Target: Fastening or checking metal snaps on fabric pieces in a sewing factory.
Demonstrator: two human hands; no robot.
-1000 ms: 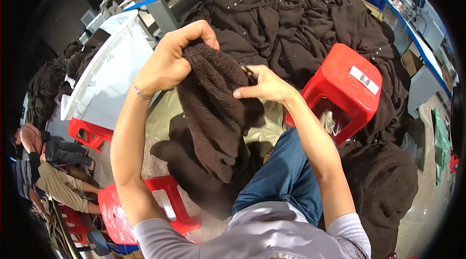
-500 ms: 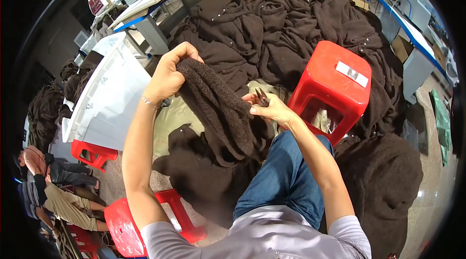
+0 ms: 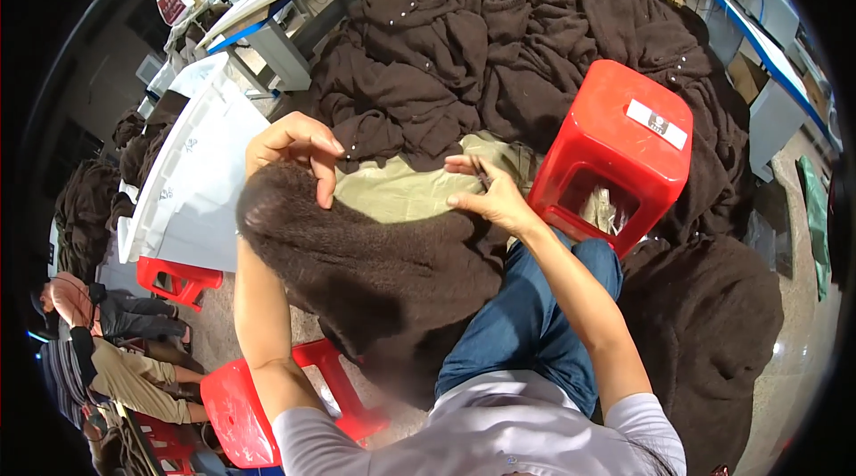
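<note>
A dark brown fleecy garment [image 3: 383,262] lies across my lap, one rounded part of it raised over my left wrist. My left hand [image 3: 290,148] is open at that part's upper edge, thumb and fingers apart. The fabric hides part of the wrist. My right hand [image 3: 495,200] is just above the garment's right side, its fingers loosely bent around small dark thread snips [image 3: 482,175]. Only a bit of the snips shows. Between the hands, a pale olive cloth [image 3: 392,191] lies beyond the garment.
A big heap of brown garments [image 3: 535,21] spreads ahead. A red stool [image 3: 615,128] stands at the right, another red stool [image 3: 236,414] at lower left. At the left is a white plastic bin [image 3: 192,173]. Worktables [image 3: 276,8] stand behind; people [image 3: 134,369] sit far left.
My left hand has moved down and left and loosened from a fist. The raised fabric has swung left over my wrist. The snips have turned within my right hand.
</note>
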